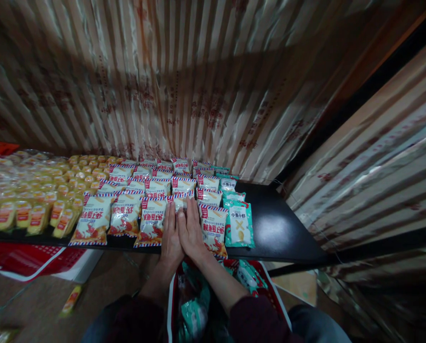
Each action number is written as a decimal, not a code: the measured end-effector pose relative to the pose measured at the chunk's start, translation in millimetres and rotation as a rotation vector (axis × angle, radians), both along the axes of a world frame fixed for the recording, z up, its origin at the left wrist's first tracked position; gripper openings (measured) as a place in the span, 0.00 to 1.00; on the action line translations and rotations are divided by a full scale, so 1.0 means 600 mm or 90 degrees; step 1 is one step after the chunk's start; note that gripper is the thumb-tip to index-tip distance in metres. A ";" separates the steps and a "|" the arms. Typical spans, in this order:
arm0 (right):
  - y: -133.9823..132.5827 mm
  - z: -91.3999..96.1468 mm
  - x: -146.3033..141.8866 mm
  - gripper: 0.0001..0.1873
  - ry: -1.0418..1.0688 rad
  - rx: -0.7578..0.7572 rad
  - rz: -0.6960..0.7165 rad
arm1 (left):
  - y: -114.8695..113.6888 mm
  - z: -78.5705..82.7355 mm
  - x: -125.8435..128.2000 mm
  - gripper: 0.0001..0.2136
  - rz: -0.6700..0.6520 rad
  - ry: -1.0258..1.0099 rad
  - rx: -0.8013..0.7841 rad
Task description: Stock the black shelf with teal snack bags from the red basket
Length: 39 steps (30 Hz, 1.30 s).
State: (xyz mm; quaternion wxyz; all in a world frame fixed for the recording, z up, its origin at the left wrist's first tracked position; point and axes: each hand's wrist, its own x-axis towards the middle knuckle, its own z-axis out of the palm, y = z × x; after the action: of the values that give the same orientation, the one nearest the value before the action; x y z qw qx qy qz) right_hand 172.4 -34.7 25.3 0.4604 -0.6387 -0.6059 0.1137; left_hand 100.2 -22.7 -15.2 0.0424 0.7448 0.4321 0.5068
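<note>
My left hand and my right hand lie side by side at the shelf's front, fingers stretched out and pointing away from me. Both rest against a white snack bag with a red-and-blue striped edge; most of that bag is hidden beneath them. Similar snack bags stand in rows around it: one just left of my left hand, another just right of my right hand. Beyond that one is a column of green-and-white snack bags, the front one marked with a yellow cross shape.
Many yellow wrapped snacks fill the left of the black shelf. Below my forearms stands a red basket with a white rim, holding green bags. Another red basket sits lower left. A striped sheet hangs behind.
</note>
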 end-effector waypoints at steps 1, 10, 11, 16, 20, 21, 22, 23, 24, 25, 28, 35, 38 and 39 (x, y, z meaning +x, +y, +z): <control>-0.004 0.001 -0.001 0.30 -0.012 0.009 0.000 | -0.001 0.000 -0.001 0.29 -0.002 0.002 -0.004; -0.078 0.033 0.018 0.29 -0.145 0.127 0.026 | -0.010 0.009 -0.004 0.28 -0.028 0.029 0.021; -0.087 0.033 0.024 0.29 -0.149 0.131 0.016 | -0.012 0.013 -0.003 0.28 -0.024 0.036 0.027; -0.125 0.013 0.065 0.29 -0.151 0.135 -0.068 | -0.021 0.029 0.002 0.27 0.001 0.064 0.061; -0.148 -0.012 0.089 0.28 -0.151 0.110 -0.113 | -0.028 0.033 0.006 0.26 -0.006 0.084 0.086; -0.152 -0.017 0.092 0.27 -0.150 0.106 -0.122 | -0.031 0.033 0.007 0.26 -0.014 0.090 0.091; -0.154 -0.021 0.095 0.27 -0.148 0.105 -0.131 | -0.034 0.034 0.007 0.26 -0.023 0.097 0.095; -0.156 -0.024 0.097 0.26 -0.146 0.105 -0.138 | -0.037 0.035 0.008 0.27 -0.035 0.103 0.097; -0.157 -0.026 0.099 0.26 -0.144 0.104 -0.144 | -0.040 0.035 0.009 0.27 -0.046 0.107 0.099; -0.156 -0.027 0.100 0.26 -0.142 0.102 -0.147 | -0.044 0.036 0.011 0.28 -0.057 0.111 0.098; -0.151 -0.030 0.103 0.26 -0.135 0.092 -0.142 | -0.054 0.037 0.015 0.28 -0.085 0.117 0.090; -0.139 -0.032 0.103 0.26 -0.105 0.083 -0.138 | -0.080 0.031 0.034 0.28 -0.165 0.131 0.049; -0.137 -0.036 0.099 0.26 -0.085 0.072 -0.143 | -0.090 0.024 0.043 0.29 -0.192 0.139 0.040; -0.137 -0.038 0.097 0.26 -0.078 0.067 -0.141 | -0.093 0.021 0.045 0.29 -0.197 0.142 0.036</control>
State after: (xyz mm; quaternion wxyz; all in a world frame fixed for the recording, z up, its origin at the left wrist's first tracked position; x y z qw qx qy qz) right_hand 230.8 -116.9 2.7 0.4649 -0.6826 -0.5638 -0.0093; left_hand 127.3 -78.4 -2.4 0.0506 0.8547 0.3003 0.4205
